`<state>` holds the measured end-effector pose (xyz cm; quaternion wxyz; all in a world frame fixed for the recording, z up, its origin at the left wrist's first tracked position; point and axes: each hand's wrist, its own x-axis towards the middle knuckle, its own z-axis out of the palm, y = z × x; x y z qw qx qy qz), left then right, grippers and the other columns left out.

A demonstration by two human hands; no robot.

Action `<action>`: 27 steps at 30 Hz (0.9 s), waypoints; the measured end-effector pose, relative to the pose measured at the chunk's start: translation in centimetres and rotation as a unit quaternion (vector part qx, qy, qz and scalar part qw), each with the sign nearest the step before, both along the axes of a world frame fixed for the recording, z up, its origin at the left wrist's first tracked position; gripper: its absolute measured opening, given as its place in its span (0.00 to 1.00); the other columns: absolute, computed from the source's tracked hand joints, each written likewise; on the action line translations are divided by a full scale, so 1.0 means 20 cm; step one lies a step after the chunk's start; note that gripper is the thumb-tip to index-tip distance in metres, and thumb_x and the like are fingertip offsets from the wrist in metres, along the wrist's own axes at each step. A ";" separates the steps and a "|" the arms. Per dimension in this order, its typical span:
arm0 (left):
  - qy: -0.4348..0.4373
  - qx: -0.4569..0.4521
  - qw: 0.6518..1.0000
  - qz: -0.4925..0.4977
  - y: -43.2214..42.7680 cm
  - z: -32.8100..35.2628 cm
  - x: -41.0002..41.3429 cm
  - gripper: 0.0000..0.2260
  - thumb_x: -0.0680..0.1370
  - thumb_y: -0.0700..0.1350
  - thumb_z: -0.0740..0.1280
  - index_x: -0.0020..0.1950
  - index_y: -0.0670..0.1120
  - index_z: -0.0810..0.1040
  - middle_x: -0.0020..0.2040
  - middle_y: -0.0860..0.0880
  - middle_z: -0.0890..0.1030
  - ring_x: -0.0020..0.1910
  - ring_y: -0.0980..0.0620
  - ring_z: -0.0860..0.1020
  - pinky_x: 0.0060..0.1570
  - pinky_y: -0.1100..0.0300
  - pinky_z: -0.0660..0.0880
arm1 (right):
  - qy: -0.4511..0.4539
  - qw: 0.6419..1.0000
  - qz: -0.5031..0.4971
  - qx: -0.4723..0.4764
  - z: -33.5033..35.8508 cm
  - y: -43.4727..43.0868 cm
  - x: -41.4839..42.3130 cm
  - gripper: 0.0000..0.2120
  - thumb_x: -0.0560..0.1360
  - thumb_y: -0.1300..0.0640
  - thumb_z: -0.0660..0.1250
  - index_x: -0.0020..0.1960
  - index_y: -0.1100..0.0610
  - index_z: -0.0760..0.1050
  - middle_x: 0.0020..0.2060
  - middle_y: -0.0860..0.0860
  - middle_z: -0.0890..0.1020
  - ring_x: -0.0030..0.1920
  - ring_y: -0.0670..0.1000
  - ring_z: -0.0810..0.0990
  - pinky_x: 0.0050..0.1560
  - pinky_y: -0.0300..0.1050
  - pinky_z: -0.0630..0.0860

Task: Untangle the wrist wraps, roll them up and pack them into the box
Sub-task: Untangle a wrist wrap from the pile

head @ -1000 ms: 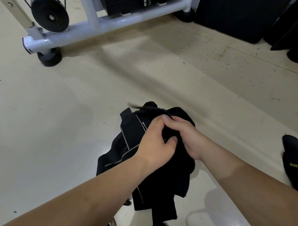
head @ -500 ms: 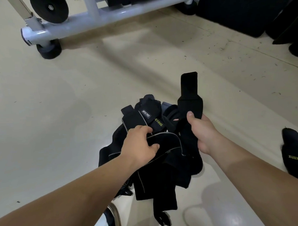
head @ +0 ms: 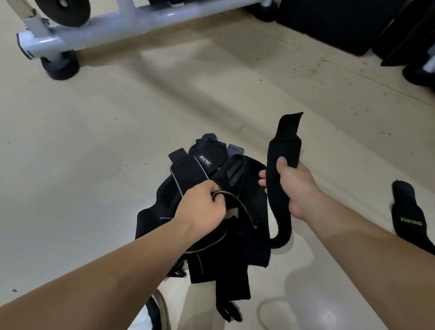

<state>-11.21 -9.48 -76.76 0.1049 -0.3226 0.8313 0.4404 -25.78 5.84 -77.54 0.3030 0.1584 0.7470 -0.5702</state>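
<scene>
**Q:** Status of hands?
**A:** Left hand (head: pixel 200 207) curled round a grey-edged strap of the tangled wrist wraps (head: pixel 214 251). Right hand (head: pixel 296 184) gripping one black wrap (head: pixel 282 150), free end upright above the thumb.
**Q:** Location of wraps?
**A:** Tangle hanging below both hands, over the floor (head: pixel 87 144). Separate wrap (head: pixel 408 220) lying well apart, far right.

One wrap (head: pixel 408 220) lies right of tangle (head: pixel 248 240) (frame (head: pixel 142 21) behind).

Glossy beige floor (head: pixel 87 144) with scattered debris, white gym machine frame (head: pixel 142 21) on black feet, dark mats (head: pixel 329 17) behind
</scene>
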 end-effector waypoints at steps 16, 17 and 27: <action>-0.016 0.172 0.973 0.151 -0.05 0.00 -0.01 0.16 0.83 0.52 0.64 0.45 0.40 0.78 0.40 0.44 0.77 0.41 0.50 0.76 0.46 0.55 0.75 | -0.025 0.997 0.064 0.025 -0.06 0.04 0.04 0.13 0.87 0.45 0.62 0.64 0.51 0.78 0.50 0.54 0.89 0.51 0.56 0.88 0.52 0.52 0.85; -0.051 0.159 0.982 0.088 -0.05 -0.01 0.01 0.20 0.84 0.56 0.65 0.43 0.40 0.76 0.37 0.46 0.75 0.39 0.50 0.75 0.44 0.56 0.74 | -0.022 0.998 0.059 0.024 -0.07 0.03 0.05 0.14 0.87 0.45 0.61 0.65 0.52 0.77 0.49 0.54 0.90 0.51 0.56 0.88 0.51 0.52 0.85; -0.016 -0.061 0.994 -0.093 0.01 -0.08 -0.09 0.09 0.79 0.45 0.72 0.59 0.52 0.81 0.57 0.53 0.76 0.56 0.49 0.78 0.56 0.54 0.79 | -0.105 0.993 0.035 0.033 -0.15 0.10 0.06 0.27 0.80 0.37 0.65 0.76 0.45 0.72 0.67 0.52 0.82 0.65 0.60 0.81 0.69 0.63 0.77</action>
